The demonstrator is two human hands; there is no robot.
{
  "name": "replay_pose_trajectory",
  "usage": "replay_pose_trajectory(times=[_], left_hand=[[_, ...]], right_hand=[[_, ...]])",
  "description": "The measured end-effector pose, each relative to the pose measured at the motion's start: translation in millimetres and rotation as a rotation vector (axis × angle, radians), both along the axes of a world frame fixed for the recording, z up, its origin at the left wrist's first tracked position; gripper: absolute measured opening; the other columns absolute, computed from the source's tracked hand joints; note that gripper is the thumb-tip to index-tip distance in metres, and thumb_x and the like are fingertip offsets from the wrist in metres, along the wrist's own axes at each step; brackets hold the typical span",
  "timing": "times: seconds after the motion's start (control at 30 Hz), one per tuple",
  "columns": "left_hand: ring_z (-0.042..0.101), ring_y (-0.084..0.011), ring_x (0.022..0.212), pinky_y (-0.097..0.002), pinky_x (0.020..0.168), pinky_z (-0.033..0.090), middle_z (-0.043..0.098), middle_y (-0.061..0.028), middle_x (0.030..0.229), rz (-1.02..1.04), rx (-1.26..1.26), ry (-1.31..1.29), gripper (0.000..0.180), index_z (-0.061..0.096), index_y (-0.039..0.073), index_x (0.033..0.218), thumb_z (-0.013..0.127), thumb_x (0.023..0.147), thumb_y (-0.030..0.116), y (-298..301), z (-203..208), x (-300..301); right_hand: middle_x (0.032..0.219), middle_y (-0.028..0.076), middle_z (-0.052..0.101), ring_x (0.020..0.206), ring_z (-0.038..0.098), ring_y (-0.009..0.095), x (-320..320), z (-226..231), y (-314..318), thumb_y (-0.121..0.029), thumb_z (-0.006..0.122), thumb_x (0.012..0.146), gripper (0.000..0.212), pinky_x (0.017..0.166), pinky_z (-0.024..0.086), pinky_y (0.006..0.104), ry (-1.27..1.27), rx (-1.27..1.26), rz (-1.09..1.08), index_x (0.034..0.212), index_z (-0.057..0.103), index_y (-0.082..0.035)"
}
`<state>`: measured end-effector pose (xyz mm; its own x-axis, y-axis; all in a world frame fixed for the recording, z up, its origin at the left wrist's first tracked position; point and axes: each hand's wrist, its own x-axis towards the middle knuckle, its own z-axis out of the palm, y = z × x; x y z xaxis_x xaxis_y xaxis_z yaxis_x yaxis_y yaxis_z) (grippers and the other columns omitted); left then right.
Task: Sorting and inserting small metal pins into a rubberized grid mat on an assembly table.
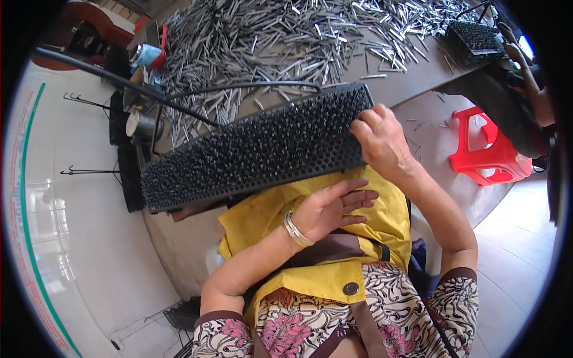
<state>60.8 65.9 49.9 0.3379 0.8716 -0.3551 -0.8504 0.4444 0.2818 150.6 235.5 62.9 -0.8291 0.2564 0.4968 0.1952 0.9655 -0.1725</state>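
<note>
A long black rack (352, 143) with rows of round holes lies tilted in front of me. Many slim dark pieces (256, 140) stand upright in its holes, and bare holes show along the near right side. My right hand (382, 140) is at the rack's right end, its fingers curled and pinched together over the holes. Whatever is between those fingertips is hidden. Below the rack's near edge, over my yellow apron (382, 197), my left hand (334, 209) is turned palm up with its fingers apart. Nothing shows in that palm.
Beyond the rack, a heap of loose thin metal pieces (268, 42) covers much of the table (406, 83). A black metal rod (95, 67) crosses at the left, near a mug (143, 124). A red stool (489, 152), another rack (474, 42) and a co-worker's arm (528, 65) are at right.
</note>
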Motion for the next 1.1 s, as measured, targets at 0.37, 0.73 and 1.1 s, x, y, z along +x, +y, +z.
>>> replay_pose_trajectory(times=[0.37,0.73,1.1], left_hand=[[0.059,-0.0292,0.094,-0.0426,0.084,0.048,0.058,-0.0204,0.101,0.095,0.092,0.465,0.042,0.047,-0.005,0.116,0.048,0.086,0.024,51.0,74.3,-47.5],[0.063,-0.0265,0.079,-0.0328,0.078,0.049,0.063,-0.0202,0.089,-0.467,0.098,2.431,0.06,0.059,-0.009,0.098,0.063,0.069,0.043,223.5,48.9,-130.6],[0.009,-0.042,0.131,-0.0461,0.106,0.013,0.011,-0.0293,0.14,-0.895,0.104,2.587,0.117,0.001,-0.001,0.138,0.067,0.06,0.056,279.2,-27.3,-129.1]], right_hand=[[0.09,0.015,0.055,0.079,0.05,0.033,25.5,13.2,2.0,-0.011,0.069,0.064,0.039,0.067,0.044,0.0398,0.072,-0.164,0.029,0.098,0.053,0.001],[0.081,0.016,0.055,0.068,0.053,0.032,114.6,3.9,-43.2,0.005,0.066,0.06,0.034,0.057,0.044,0.0379,0.176,-0.504,-0.007,0.092,0.053,0.005],[0.078,0.014,0.055,0.066,0.053,0.03,127.0,-1.4,-27.7,0.008,0.066,0.059,0.033,0.056,0.045,0.0363,0.129,-0.693,-0.063,0.089,0.053,0.004]])
